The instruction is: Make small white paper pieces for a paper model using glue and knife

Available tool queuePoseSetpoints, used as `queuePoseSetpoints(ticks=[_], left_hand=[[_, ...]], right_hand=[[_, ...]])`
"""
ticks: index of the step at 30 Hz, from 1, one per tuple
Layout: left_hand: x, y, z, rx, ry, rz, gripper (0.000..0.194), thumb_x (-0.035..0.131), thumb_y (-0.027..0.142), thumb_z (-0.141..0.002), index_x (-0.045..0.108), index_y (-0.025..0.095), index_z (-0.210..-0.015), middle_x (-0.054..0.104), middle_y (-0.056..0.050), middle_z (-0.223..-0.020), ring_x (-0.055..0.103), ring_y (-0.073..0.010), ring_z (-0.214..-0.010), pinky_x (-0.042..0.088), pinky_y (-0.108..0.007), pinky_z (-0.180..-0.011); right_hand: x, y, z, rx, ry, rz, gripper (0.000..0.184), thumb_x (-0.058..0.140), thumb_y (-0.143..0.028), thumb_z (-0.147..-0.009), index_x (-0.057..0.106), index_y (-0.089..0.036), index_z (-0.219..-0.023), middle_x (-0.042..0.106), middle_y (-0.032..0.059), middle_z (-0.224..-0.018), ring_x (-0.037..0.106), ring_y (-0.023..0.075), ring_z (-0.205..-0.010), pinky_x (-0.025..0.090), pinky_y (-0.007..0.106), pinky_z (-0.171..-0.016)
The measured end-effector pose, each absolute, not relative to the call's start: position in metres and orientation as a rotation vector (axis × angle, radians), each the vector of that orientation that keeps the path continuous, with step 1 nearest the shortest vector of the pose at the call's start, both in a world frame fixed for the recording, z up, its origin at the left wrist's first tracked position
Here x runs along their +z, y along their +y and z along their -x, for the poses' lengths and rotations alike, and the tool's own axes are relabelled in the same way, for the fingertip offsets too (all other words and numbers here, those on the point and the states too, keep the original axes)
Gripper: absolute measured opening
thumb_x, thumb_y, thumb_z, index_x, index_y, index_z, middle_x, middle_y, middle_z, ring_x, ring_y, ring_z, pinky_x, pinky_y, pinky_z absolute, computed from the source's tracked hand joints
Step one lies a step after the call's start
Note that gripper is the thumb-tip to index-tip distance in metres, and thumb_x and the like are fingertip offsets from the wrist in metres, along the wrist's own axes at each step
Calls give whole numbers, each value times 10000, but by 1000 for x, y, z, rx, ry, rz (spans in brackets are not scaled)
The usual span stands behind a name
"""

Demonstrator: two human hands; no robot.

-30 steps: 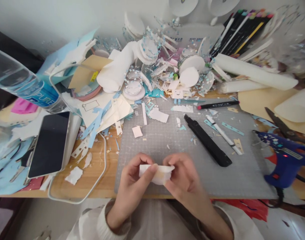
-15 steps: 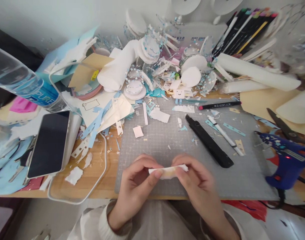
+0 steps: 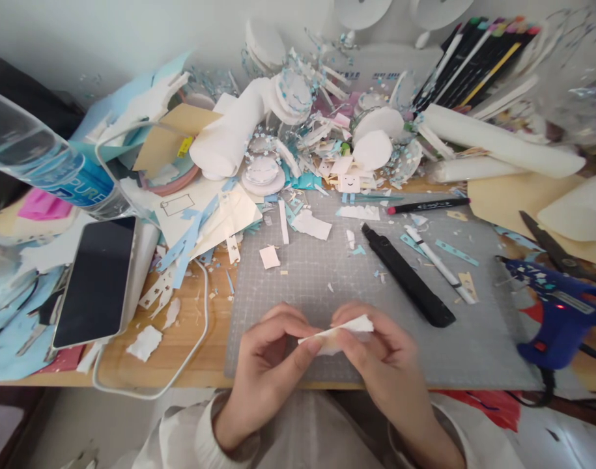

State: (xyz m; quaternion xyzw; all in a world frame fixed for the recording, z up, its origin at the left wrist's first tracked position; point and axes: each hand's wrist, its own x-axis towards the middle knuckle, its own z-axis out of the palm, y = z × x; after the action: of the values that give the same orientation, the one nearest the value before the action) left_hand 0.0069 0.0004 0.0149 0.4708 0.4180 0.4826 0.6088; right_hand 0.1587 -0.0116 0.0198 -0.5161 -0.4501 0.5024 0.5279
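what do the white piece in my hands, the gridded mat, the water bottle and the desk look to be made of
White piece: likely paper or tissue, matte, thin with a slightly ragged edge.
Mat: probably plastic or vinyl, dull grey, flat with printed lines.
Bottle: clear, glossy plastic by its see-through, shiny wall.
Desk: wood or wood-look laminate, smooth, with visible grain.

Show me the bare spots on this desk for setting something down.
Widest: front right of the grey mat, between the right hand, black tool and blue glue gun. Smaller, with tiny scraps: between the pale paper square and black tool. Crowded: the back, with white discs; the left, with bottle and phone.
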Motion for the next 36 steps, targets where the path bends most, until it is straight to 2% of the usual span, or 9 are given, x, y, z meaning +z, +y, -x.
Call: queuePoseSetpoints(ticks=[8,15,26,31,36], left_hand=[[9,-1,-6,1198,942,-1160,87,695,138,-834,708,200,-775,616,-6,-732,560,-113,-708,442,-203,-624],[11,3,-4,1174,949,-1225,103,656,200,-878,720,192,-798,617,-11,-733,559,-109,-724,455,-198,-665],[9,3,-7,1125,954,-1260,127,685,126,-812,666,173,-695,604,3,-656,534,-96,-637,434,-189,-594],[8,3,-5,1106,909,-1229,138,666,185,-852,667,171,-715,605,-7,-681,543,-104,-656,440,-195,-610],[9,2,-4,1090,878,-1160,81,669,254,-863,672,176,-841,587,-8,-741,537,-106,-681,446,-191,-615]], right_hand=[[17,-11,-159,1265,-1098,1222,88,654,-263,-867,661,-254,-780,597,-32,-704,538,91,-628,444,158,-545],[15,-6,-170,1335,-1075,1215,102,660,-288,-873,656,-259,-775,573,-42,-688,515,85,-625,434,145,-551],[15,-3,-168,1421,-951,1274,102,700,-303,-809,671,-224,-752,605,-25,-676,534,94,-583,451,163,-516],[15,-1,-167,1406,-932,1289,141,693,-346,-813,677,-216,-761,597,-16,-673,532,105,-600,459,177,-529],[22,-3,-165,1522,-1096,1257,184,663,-334,-839,622,-196,-724,514,-25,-655,476,99,-602,413,183,-528]])
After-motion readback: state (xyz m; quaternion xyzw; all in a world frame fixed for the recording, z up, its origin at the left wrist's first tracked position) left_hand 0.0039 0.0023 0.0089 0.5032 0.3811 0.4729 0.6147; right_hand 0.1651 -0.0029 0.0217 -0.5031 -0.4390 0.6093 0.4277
